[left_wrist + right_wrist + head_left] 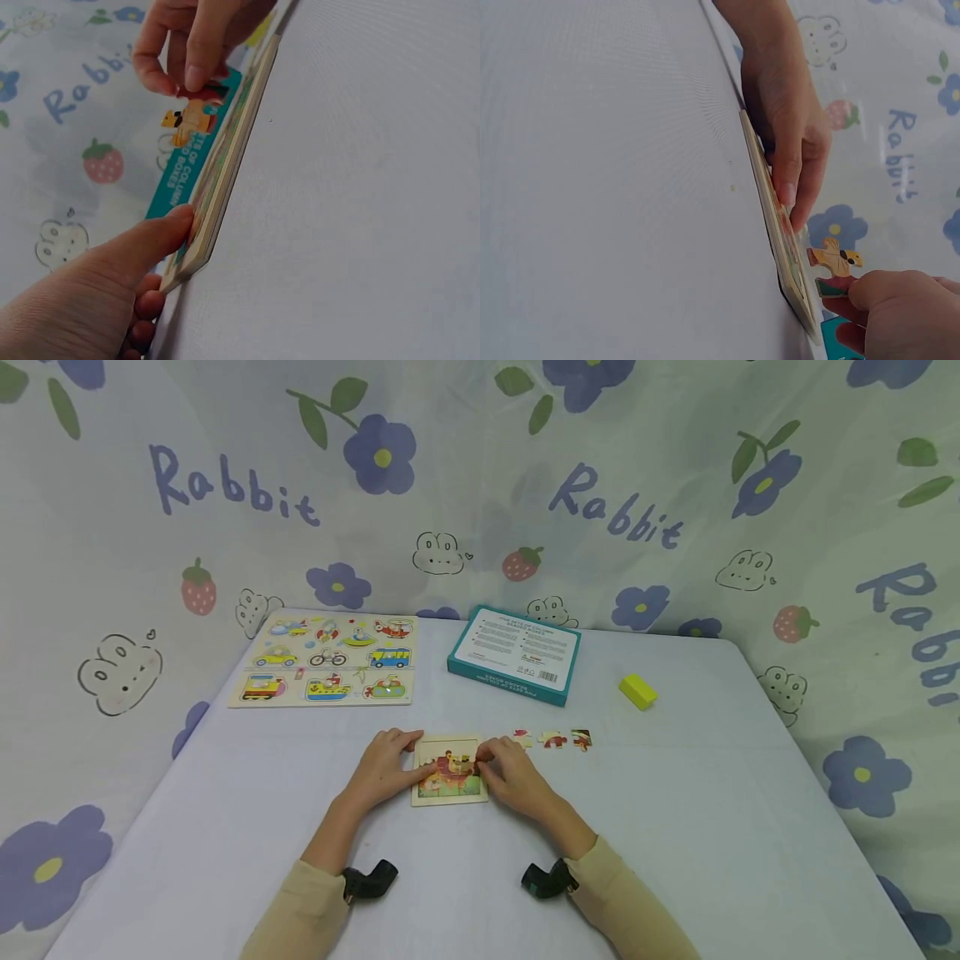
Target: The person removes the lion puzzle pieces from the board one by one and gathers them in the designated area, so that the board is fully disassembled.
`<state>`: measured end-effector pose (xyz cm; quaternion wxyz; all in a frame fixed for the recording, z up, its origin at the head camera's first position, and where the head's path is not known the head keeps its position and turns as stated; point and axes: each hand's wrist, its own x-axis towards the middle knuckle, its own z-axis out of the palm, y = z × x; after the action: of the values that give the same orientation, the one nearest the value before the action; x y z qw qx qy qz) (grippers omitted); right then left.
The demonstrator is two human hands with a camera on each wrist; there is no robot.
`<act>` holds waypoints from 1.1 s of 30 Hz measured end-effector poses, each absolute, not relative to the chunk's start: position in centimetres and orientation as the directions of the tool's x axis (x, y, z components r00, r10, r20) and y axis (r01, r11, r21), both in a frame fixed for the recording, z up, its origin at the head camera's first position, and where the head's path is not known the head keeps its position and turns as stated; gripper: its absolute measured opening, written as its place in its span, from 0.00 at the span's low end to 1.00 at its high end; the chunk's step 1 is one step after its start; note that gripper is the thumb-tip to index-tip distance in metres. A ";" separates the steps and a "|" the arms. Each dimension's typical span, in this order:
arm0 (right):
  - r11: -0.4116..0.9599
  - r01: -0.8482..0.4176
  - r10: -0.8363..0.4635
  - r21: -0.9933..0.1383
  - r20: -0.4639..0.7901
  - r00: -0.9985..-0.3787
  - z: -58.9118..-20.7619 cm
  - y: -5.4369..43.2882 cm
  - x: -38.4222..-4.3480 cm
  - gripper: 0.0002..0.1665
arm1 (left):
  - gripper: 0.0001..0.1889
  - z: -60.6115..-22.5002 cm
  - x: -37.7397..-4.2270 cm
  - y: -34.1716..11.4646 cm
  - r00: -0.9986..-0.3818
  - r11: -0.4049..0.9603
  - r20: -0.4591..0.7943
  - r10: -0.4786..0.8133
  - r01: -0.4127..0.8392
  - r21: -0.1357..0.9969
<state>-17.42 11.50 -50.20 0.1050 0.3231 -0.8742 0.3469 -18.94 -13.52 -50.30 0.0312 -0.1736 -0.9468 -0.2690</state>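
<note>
A small wooden jigsaw board (450,795) with an animal picture lies on the table between both hands. My left hand (384,768) holds its left side, the thumb (154,238) over the top face and the other fingers curled at the edge. Just above the board's right part, my right hand (516,775) pinches a jigsaw piece (196,118) between thumb and fingertips. That piece (835,259) is tilted up, showing yellow, orange, red and dark green. Three loose jigsaw pieces (555,740) lie in a row beyond the right hand.
At the back left lies a larger wooden vehicle puzzle (327,672) with its pictures in place. A teal and white box (517,652) sits at the back middle. Right of it is a yellow block (637,692). A printed curtain (465,485) hangs behind the white table (712,827).
</note>
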 end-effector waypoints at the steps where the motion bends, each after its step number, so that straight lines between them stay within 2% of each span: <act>1: 0.550 -0.635 -0.484 -0.542 0.413 -0.771 -50.2 11.5 -17.5 0.10 | 0.38 -50.3 -18.9 -13.5 -0.938 0.795 0.152 0.312 0.345 0.499; 6: 0.555 -0.615 -0.449 -0.560 0.420 -0.788 -50.2 11.6 -17.5 0.13 | 0.37 -50.2 -18.9 -13.5 -0.938 0.792 0.156 0.308 0.344 0.504; 14: 0.531 -0.619 -0.430 -0.578 0.446 -0.785 -49.9 11.9 -17.3 0.10 | 0.37 -50.1 -18.7 -13.4 -0.938 0.786 0.154 0.311 0.345 0.513; 26: 0.489 -0.517 -0.309 -0.703 0.415 -0.856 -48.3 13.4 -16.9 0.07 | 0.37 -50.2 -18.6 -13.5 -0.941 0.796 0.152 0.301 0.336 0.503; 33: 0.468 -0.505 -0.271 -0.725 0.427 -0.863 -48.1 15.1 -17.0 0.06 | 0.37 -50.2 -18.6 -13.4 -0.942 0.799 0.153 0.299 0.335 0.499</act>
<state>-17.01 15.12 -48.09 0.1268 0.2291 -0.8473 0.4620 -18.60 -13.40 -50.18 0.0330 -0.1673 -0.9479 -0.2693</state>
